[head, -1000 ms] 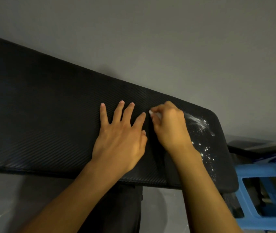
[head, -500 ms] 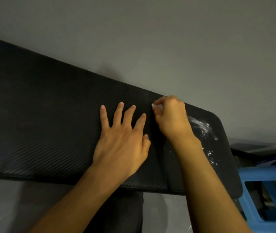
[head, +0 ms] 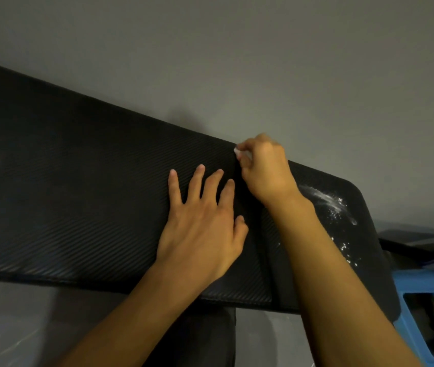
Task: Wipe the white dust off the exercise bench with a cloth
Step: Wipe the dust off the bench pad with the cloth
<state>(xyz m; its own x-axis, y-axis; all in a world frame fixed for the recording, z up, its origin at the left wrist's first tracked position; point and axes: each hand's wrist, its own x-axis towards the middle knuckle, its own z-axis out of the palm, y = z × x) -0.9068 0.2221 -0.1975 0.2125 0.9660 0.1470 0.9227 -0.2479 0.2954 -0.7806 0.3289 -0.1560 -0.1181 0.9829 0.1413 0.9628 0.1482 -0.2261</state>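
The black padded counter point(head: 78, 194) of the exercise bench runs across the view. The left hand point(head: 200, 229) lies flat on it, grip wide and fingers spread, probably to steady the pad. Just beside it, the right hand point(head: 263, 172) has its grip pinched narrowly on a small white cloth point(head: 242, 154) at the far edge. The white dust point(head: 327, 201) lies further right, near the rounded end and apart from the cloth, so it looks not yet wiped.
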